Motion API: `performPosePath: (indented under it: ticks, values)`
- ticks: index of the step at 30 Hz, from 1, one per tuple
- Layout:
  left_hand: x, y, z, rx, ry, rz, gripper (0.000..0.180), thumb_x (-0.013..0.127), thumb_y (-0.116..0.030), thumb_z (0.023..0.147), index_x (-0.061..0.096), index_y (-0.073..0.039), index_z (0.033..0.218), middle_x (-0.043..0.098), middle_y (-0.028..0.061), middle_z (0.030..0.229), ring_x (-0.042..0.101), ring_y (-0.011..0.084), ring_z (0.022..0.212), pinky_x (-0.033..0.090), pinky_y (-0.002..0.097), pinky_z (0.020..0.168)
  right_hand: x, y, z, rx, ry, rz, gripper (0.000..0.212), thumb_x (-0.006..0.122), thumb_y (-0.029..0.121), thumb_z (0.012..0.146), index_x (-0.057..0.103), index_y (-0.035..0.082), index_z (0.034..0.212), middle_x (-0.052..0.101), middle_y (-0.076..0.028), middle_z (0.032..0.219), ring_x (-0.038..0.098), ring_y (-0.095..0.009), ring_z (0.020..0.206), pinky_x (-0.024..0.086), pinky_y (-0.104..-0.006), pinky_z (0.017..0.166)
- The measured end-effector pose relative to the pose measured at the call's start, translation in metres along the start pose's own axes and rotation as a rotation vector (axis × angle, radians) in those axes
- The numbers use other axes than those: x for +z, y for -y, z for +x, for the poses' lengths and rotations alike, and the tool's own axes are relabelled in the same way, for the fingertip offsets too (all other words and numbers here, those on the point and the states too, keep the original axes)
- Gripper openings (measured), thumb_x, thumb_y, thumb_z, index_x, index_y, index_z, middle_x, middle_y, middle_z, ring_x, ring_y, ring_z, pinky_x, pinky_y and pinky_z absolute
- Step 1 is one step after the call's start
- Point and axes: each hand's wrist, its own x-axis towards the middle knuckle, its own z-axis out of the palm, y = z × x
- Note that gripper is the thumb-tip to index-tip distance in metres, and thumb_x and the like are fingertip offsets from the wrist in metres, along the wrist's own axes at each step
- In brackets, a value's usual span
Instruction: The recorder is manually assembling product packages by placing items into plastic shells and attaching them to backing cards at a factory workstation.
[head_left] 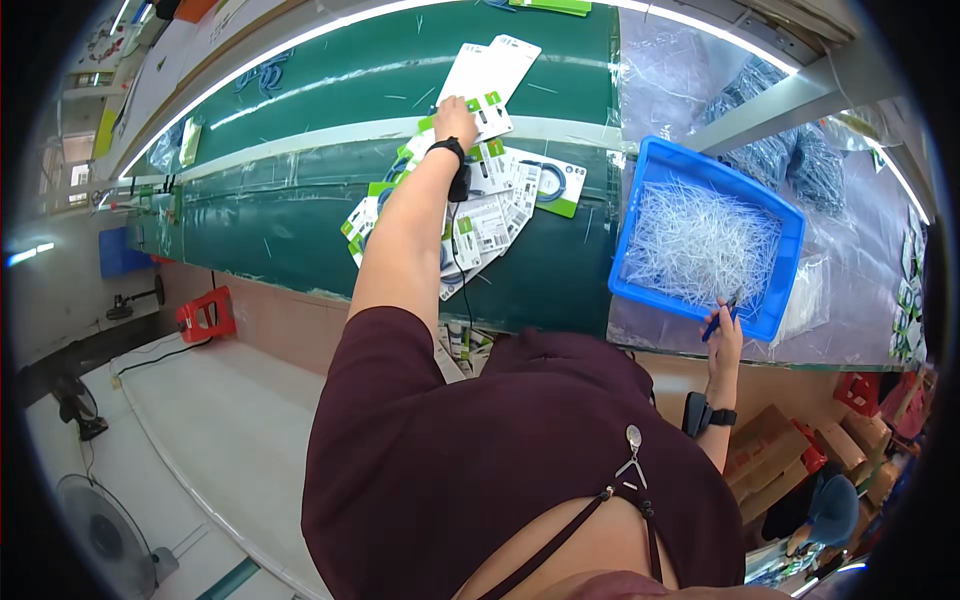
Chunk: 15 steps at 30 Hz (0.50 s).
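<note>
My left hand [457, 121] reaches across the green table, its fingers bent and closed at the edge of a white-and-green packaging card [492, 116]. Beneath and around that forearm spreads a loose heap of similar cards, some with coiled blue-grey cables [551, 183]. Two blank-looking white cards [508, 66] lie just beyond the hand. My right hand [724, 335] is closed around small blue-handled cutters [712, 326], at the near rim of a blue plastic bin [626, 284]. Thin white plastic strips, like cable ties [700, 240], fill the bin. The cutters' tip points toward them.
Plastic-wrapped bundles of grey cables [755, 110] lie behind the bin, under a slanting metal frame bar [780, 98]. Blue cable coils [264, 74] lie at the table's far left. Cardboard boxes [765, 455] are stacked at lower right. A fan [105, 530] stands at lower left.
</note>
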Motion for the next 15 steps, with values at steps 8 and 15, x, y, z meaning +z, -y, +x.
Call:
performPosePath:
  ticks: [8,15]
  values:
    - [-0.03,0.028,0.018,-0.162,0.524,0.137,0.049,0.073,-0.029,0.074,0.058,-0.012,0.118,0.053,0.0119,0.124,0.044,0.0338,0.121,0.029,0.0654,0.102,0.022,-0.005,0.0,0.017,0.023,0.007,0.036,0.057,0.025,0.095,0.052,0.007,0.126,0.054,0.002,0.091,0.054,-0.008,0.083,0.044,-0.0254,0.068]
    - [-0.129,-0.02,0.012,0.371,0.168,-0.131,0.024,0.069,-0.012,0.076,0.059,-0.004,0.096,0.058,0.0175,0.094,0.059,0.0385,0.082,0.049,0.0429,0.075,0.053,0.025,-0.008,-0.107,0.05,-0.257,0.034,0.058,0.024,0.093,0.058,0.006,0.122,0.058,-0.001,0.097,0.055,-0.008,0.087,0.045,-0.0243,0.071]
